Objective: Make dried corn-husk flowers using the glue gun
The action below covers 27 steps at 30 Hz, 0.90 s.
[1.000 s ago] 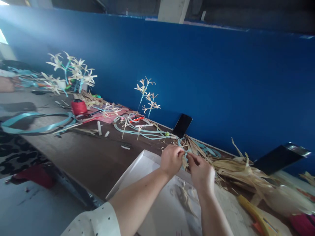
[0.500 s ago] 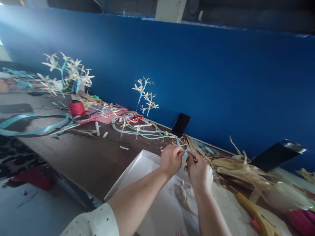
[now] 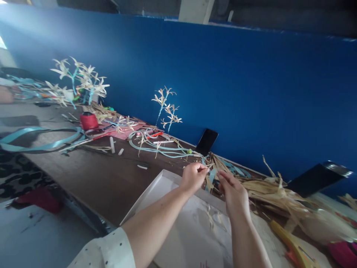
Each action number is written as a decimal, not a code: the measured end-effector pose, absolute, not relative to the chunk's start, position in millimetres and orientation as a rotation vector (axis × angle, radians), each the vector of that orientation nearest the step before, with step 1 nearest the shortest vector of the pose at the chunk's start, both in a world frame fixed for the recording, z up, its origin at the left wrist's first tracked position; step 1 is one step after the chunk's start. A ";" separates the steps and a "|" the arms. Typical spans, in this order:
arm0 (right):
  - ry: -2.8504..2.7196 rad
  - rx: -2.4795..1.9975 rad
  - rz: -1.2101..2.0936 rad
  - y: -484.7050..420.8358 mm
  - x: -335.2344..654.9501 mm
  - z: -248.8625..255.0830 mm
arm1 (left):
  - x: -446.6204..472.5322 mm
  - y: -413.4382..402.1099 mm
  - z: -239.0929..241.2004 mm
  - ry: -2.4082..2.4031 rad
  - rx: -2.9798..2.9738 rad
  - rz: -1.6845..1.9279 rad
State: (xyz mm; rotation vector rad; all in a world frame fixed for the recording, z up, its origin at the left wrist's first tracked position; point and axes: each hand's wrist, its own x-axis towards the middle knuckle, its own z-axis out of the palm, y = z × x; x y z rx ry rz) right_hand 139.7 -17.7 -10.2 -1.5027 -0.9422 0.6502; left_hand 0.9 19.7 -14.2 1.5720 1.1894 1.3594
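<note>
Along the surface [image 3: 106, 186] we note pale flowers [image 3: 99, 89]; then the left hand [image 3: 193, 177], its grip pinched together (on what, we cannot tell); a husk piece [image 3: 208, 184] and blue ribbon [image 3: 213, 174] between the hands; the right hand [image 3: 235, 195], its grip undetermined; dried husks [image 3: 269, 189] just beside it.

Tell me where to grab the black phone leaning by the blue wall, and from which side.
Pinch the black phone by both long edges, near its top, coming from the front and above. It leans with the blue wall behind it, likely leaving little finger room there, and dried strips lie close to its lower end.
</note>
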 end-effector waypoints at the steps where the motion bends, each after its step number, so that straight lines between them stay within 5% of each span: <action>1: -0.902 -1.436 0.721 -17.5 135.6 -10.3 | 1.3 19.4 -13.4 1.168 1.546 1.343; 27: -0.819 -1.011 1.114 -19.8 131.6 -6.3 | 5.0 15.7 -13.3 0.848 1.385 1.034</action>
